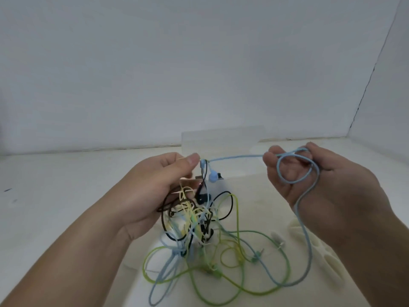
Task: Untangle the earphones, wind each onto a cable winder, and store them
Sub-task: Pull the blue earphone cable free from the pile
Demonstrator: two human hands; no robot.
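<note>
1. Centre-bottom on the white table (66, 196), the tangle of earphones (194, 220) sprawls: green, yellow, black and blue cords, thin, limp and light. They look likely to snag, so tease them, never yank.
2. Right of centre, the right hand (309, 191) has the blue cable (234, 156) looped round its curled fingers.
3. Over to the left hand (155, 187): it grips the knot's top, thumb pinching beside the blue line.
4. That cable runs taut between the hands, smooth and rubbery-looking.
5. A rounded blue earbud (213, 175) dangles; best held by its cord.
</note>
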